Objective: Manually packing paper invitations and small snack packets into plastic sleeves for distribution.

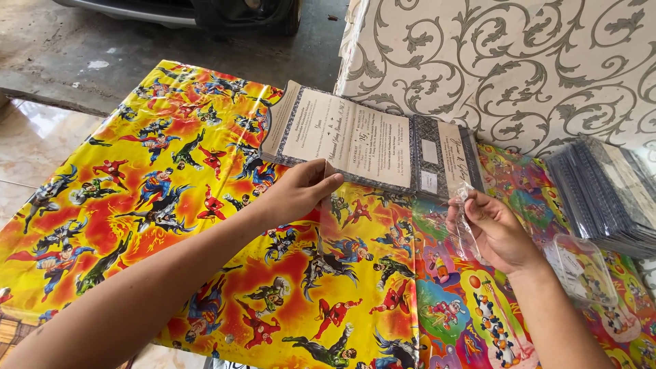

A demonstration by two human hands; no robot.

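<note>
Looking down from the head camera, two bare forearms are seen stretched over a table covering [171, 157] printed with bright cartoon heroes on yellow and red. The left hand [297, 191] is closed in a pinch on the lower edge of a folded invitation card [362, 140] — thumb beneath, fingers curled on top — so that the card is held lifted off the covering and tilted towards the camera. The card is opened flat, with a pale printed panel in the middle and a dark patterned border around it; its right-hand flaps lie just above the right hand.

The right hand [495, 229] is turned palm-up, its fingers bent around a thin clear plastic sleeve [468, 219], which is gripped between thumb and fingertips just beside the card's lower right corner. Whether the sleeve touches the card cannot be told, as the film is nearly see-through.

Further right, a stack of dark-edged cards [608, 198] is laid on the covering, well apart from the hands, and a small clear plastic tub [581, 266] is set near the right wrist. Behind the card, a bulky object wrapped in white fabric with grey scrollwork [519, 68] is stood against the table's far edge. At the top of the view, bare concrete floor [68, 48] is shown — with the lower part of a vehicle [198, 10] at the frame's upper edge.
</note>
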